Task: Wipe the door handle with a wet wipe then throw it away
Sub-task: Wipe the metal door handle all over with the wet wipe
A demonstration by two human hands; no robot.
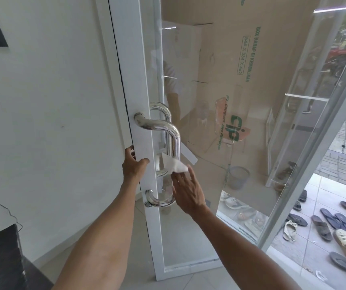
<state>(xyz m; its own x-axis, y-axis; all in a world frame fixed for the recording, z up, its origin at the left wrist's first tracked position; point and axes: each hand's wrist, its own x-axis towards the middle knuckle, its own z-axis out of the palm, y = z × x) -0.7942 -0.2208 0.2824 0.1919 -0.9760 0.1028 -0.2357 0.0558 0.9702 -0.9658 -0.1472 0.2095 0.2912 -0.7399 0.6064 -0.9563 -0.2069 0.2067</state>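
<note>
white wipe (176,165) pressed on handle (173,141) w/ right hand (186,193).

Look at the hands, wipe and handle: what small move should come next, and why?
Probably slide the white wet wipe up the shiny steel bar door handle. The right hand presses it low on the upright, with bare metal above, while the left hand steadies the white door frame edge.

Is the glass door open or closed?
Open. The glass door is swung away from the wall, and the left hand grips its free edge while the right hand presses the wipe on the handle.
</note>
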